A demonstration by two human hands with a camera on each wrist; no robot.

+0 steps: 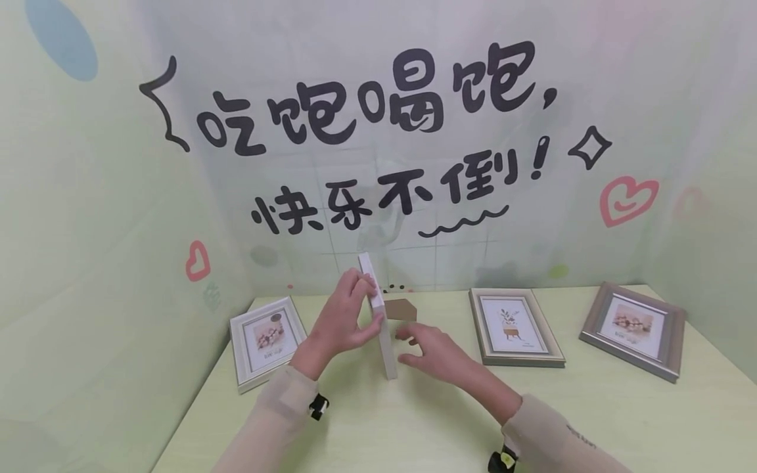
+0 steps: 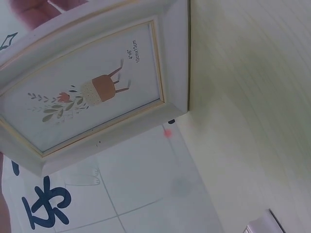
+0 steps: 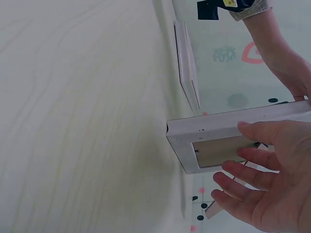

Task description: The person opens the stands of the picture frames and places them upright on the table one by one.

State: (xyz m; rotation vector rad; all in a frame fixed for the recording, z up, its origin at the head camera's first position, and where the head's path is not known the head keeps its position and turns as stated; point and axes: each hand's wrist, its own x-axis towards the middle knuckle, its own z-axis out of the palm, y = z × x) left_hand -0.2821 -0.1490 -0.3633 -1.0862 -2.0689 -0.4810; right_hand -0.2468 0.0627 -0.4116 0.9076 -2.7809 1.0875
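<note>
My left hand [image 1: 340, 315] reaches forward and grips the white picture frame [image 1: 386, 341] on its upper part, fingers over one side and thumb on the edge nearer me, so that it is upright and almost edge-on to my eyes, in the middle of the table [image 1: 449, 420]. My right hand [image 1: 437, 355] comes in from the other side with its fingers loosely bent and spread, gripping nothing, thumb and fingertips just beside the frame's back; I can't tell whether any of them touches it. Nor can I tell whether the lower end rests on the tabletop. From my left wrist the printed plant card [image 2: 92, 92] shows on the front, but the frame's upper left runs out of view, and the fingers there are blurred and cut off. From my right wrist, my own fingers cover part of the recessed back, and a pale strip behind them is hard to make out. The frame stands between my hands and hides one end of a brown flat piece [image 1: 401, 309] lying beyond it. My left wrist covers the edge of the pale frame [image 1: 269, 345] on the left; the cream frame [image 1: 514, 328] and the brown frame [image 1: 635, 332] lie to the right, before a lettered backdrop [image 1: 378, 144].
</note>
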